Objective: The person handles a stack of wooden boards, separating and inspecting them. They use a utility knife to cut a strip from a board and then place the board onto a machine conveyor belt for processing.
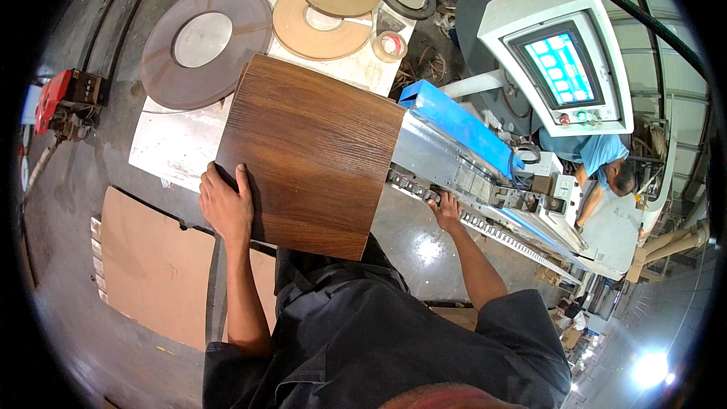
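A dark brown wood-grain panel (314, 155) lies in front of me, its left part over the white table. Another board's edge peeks out at its upper left corner. My left hand (226, 201) grips the panel's lower left edge, with the thumb on top; some fingertips are hard to see. To the right, my right hand (447, 210) rests on the roller rail (485, 226) along the front of a machine, fingers slightly apart and holding nothing. The panel's right edge reaches the near end of the machine's metal bed (428, 148).
Large rolls of edge banding (246, 19) and tape rolls (390, 46) cover the white table (170, 144). A control screen (559, 68) stands above the machine's blue guard (462, 125). At the far end bends a co-worker (606, 159). Brown boards (155, 257) are at lower left; a red pallet jack (64, 102) stands farther left.
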Motion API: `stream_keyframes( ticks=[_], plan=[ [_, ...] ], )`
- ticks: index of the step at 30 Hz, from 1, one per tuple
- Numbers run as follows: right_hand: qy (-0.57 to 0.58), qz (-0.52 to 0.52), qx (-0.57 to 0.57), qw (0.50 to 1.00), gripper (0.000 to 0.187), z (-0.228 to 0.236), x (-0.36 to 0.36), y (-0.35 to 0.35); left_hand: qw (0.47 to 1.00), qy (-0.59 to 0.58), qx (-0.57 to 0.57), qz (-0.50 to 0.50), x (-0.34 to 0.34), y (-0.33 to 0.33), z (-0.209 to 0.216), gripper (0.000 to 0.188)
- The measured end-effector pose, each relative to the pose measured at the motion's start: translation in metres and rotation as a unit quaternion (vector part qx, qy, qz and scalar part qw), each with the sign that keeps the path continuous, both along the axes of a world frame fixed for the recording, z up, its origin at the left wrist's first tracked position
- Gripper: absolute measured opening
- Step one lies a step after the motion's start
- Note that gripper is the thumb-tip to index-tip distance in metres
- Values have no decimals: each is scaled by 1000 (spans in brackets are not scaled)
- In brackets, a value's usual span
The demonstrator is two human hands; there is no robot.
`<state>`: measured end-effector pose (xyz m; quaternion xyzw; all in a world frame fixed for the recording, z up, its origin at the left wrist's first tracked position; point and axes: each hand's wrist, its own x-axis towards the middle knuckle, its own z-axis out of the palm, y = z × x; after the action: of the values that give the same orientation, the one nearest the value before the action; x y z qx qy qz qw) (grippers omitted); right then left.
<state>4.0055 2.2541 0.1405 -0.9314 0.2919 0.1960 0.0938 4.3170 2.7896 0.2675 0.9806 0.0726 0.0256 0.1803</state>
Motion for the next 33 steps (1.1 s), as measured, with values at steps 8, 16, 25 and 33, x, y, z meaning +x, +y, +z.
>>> stream_keyframes(
  ticks=[8,16,25,33],
  plan=[
    [8,-1,-12,1000,79,-1,0,1,1000,-11,-3,-2,-1,0,1,62],
    [19,-10,-23,1000,76,-3,0,2,1000,-15,-4,-3,-1,1,-2,62],
    [24,0,-13,1000,80,-1,-1,-1,1000,1,0,-1,-1,1,-1,62],
    [10,-5,-18,1000,74,0,0,2,1000,0,-6,1,0,1,-1,62]
  ],
)
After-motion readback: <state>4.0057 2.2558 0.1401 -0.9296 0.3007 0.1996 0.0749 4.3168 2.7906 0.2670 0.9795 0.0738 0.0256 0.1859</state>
